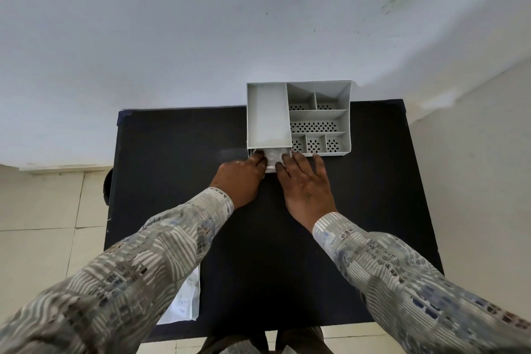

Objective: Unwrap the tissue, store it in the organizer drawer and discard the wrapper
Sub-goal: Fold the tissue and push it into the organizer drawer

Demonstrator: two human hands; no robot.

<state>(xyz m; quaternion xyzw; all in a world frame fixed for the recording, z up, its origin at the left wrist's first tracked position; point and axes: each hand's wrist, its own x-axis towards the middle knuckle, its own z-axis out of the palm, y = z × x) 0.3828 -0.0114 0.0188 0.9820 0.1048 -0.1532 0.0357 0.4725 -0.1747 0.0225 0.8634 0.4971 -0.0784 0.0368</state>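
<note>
A grey organizer (298, 118) with several compartments stands at the far edge of the black table (178, 152). Its small drawer (271, 170) is pulled partly out at the front left, and white tissue (273, 156) shows inside it. My left hand (240, 179) rests at the drawer's left side with its fingertips on the tissue. From the right, my right hand (304, 182) lies flat with its fingers spread, thumb and forefinger touching the drawer's right edge. The clear wrapper (185, 299) lies at the table's near left, partly hidden under my left sleeve.
A white wall rises right behind the organizer. Pale floor tiles (43, 210) lie to the left and right of the table. A dark round thing (107, 187) sticks out at the table's left edge.
</note>
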